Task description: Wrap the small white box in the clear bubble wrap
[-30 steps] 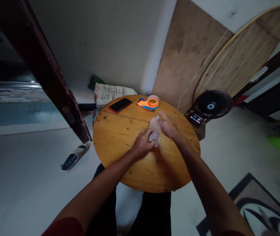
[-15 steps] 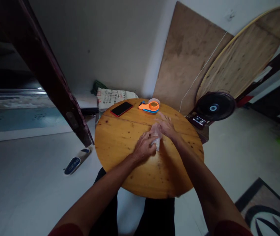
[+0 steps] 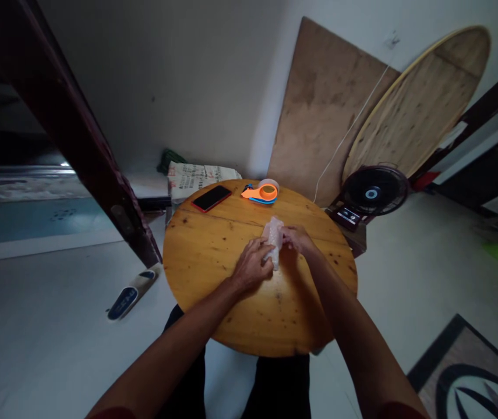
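White wrap [image 3: 275,233] under two hands on a round desk

Fingers of the left hand [image 3: 252,265] lie across the near part of the wrap, a little apart, with the thumb lower down; whether they grip it or only press on it I cannot tell. Those of the right hand [image 3: 297,237] are narrow and bent, their tips at the wrap's right edge; a firm pinch cannot be made out. The wrap is a slim, dotted, see-through strip lying lengthwise away from the body, right of the middle of the wooden desk [image 3: 205,256]. What it may contain is too small to tell.

Beyond the hands, near the far edge, an orange and blue tape dispenser [image 3: 254,193] lies with a clear roll at its right end. Left of it, apart, is a phone [image 3: 212,198] with a dark screen and a red edge.

Behind the desk, by the wall, lies a printed sack [image 3: 200,177], with something dark green [image 3: 170,160] at its left. To the right stands a black fan [image 3: 371,194]; behind it lean a brown board [image 3: 327,99] and a round wooden top [image 3: 423,99], a white cord [image 3: 353,124] crossing the board. On the floor, left of the desk, is a slipper [image 3: 125,301].
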The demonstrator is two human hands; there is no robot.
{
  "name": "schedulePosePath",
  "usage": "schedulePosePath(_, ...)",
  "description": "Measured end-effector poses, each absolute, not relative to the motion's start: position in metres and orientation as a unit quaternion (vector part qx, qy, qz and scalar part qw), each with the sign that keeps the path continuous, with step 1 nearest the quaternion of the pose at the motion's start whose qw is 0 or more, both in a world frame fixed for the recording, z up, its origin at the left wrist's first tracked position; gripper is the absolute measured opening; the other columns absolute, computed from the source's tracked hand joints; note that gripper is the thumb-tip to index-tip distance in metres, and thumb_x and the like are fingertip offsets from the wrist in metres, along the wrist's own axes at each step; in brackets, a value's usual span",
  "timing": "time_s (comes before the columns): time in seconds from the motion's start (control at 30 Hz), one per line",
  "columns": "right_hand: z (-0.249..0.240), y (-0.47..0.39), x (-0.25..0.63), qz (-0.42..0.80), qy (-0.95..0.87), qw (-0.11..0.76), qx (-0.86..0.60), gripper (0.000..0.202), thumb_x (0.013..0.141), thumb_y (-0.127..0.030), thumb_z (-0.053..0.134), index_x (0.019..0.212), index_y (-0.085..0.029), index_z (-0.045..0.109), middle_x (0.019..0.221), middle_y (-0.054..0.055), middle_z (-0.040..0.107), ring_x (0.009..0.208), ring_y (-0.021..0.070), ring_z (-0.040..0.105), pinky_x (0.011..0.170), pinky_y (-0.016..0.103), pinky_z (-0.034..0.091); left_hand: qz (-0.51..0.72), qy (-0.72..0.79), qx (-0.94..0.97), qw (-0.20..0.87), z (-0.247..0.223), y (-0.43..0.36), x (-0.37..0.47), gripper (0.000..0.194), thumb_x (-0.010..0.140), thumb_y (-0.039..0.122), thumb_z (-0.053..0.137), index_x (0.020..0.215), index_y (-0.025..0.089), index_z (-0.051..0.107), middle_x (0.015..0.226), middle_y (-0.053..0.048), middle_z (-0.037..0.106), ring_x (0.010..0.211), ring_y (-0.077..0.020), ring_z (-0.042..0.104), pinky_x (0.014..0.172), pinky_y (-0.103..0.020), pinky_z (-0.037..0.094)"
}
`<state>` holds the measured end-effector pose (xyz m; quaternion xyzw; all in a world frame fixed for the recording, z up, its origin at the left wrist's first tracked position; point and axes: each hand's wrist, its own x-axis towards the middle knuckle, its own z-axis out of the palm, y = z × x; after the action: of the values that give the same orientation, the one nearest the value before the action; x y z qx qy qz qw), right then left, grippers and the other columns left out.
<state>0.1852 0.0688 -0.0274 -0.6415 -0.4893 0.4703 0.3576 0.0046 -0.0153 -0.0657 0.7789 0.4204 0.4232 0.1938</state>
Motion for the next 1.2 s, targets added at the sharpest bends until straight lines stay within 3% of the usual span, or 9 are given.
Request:
schedulePosePath(0.2, -0.029, 0.075, 0.175, 0.46, -0.487, 0.364, -0.647, 0.013, 0.067, -0.026, 0.069, 0.066, -0.015, 0.062, 0.041, -0.006, 0.05, 0.032, 0.0059, 0.036, 0.03, 0.019, 0.021, 0.416, 0.422, 0.786, 0.178, -0.062, -0.017, 0.004, 0.042, 0.077, 0.017, 0.054, 0.117, 0.017, 0.067, 0.138, -0.011, 0.051, 0.124, -0.0267, 0.047, 0.107, -0.044, 0.039)
schedulePosePath(0.4, -0.032, 0.077, 0.173, 0.442, -0.484, 0.377, -0.654, 0.013, 0.062, -0.024, 0.069, 0.07, -0.017, 0.062, 0.04, -0.008, 0.048, 0.031, 0.0058, 0.032, 0.031, 0.02, 0.018, 0.384, 0.407, 0.814, 0.154, -0.057, -0.019, 0.002, 0.05, 0.077, 0.015, 0.051, 0.127, 0.018, 0.06, 0.146, -0.009, 0.047, 0.13, -0.0283, 0.042, 0.107, -0.046, 0.037)
schedulePosePath(0.5, -0.034, 0.079, 0.172, 0.434, -0.487, 0.395, -0.646, 0.017, 0.058, -0.026, 0.068, 0.071, -0.017, 0.062, 0.042, -0.008, 0.049, 0.034, 0.006, 0.034, 0.033, 0.02, 0.02, 0.374, 0.398, 0.824, 0.15, -0.057, -0.019, 0.002, 0.05, 0.078, 0.013, 0.048, 0.127, 0.017, 0.06, 0.139, -0.008, 0.054, 0.13, -0.0278, 0.042, 0.107, -0.046, 0.037)
schedulePosePath(0.7, -0.032, 0.076, 0.164, 0.43, -0.494, 0.461, -0.598, 0.028, 0.053, -0.033, 0.066, 0.077, -0.018, 0.061, 0.066, -0.003, 0.063, 0.056, 0.0108, 0.051, 0.051, 0.022, 0.041, 0.384, 0.394, 0.816, 0.177, -0.054, -0.02, 0.004, 0.049, 0.078, 0.011, 0.045, 0.125, 0.015, 0.059, 0.128, -0.009, 0.061, 0.121, -0.0238, 0.049, 0.105, -0.041, 0.04)
schedulePosePath(0.83, -0.02, 0.065, 0.161, 0.44, -0.513, 0.495, -0.547, 0.031, 0.052, -0.037, 0.067, 0.075, -0.018, 0.058, 0.067, -0.003, 0.059, 0.058, 0.0107, 0.049, 0.053, 0.022, 0.04, 0.387, 0.393, 0.813, 0.188, -0.051, -0.021, 0.003, 0.049, 0.078, 0.011, 0.045, 0.126, 0.016, 0.058, 0.128, -0.009, 0.06, 0.12, -0.0233, 0.05, 0.106, -0.04, 0.038)
schedulePosePath(1.03, 0.003, 0.031, 0.155, 0.394, -0.611, 0.463, -0.507, 0.025, 0.064, -0.04, 0.065, 0.069, -0.021, 0.049, 0.062, -0.005, 0.049, 0.059, 0.01, 0.044, 0.056, 0.021, 0.038, 0.391, 0.401, 0.81, 0.175, -0.054, -0.021, 0.003, 0.044, 0.081, 0.014, 0.046, 0.123, 0.017, 0.059, 0.128, -0.01, 0.057, 0.119, -0.0244, 0.049, 0.105, -0.041, 0.038)
schedulePosePath(1.2, 0.007, 0.011, 0.154, 0.407, -0.619, 0.451, -0.498, 0.023, 0.067, -0.039, 0.064, 0.076, -0.021, 0.052, 0.068, -0.004, 0.053, 0.064, 0.0114, 0.049, 0.061, 0.022, 0.041, 0.398, 0.467, 0.774, 0.158, -0.052, -0.023, 0.003, 0.033, 0.078, 0.021, 0.056, 0.111, 0.018, 0.061, 0.116, -0.011, 0.056, 0.11, -0.027, 0.05, 0.097, -0.043, 0.041)
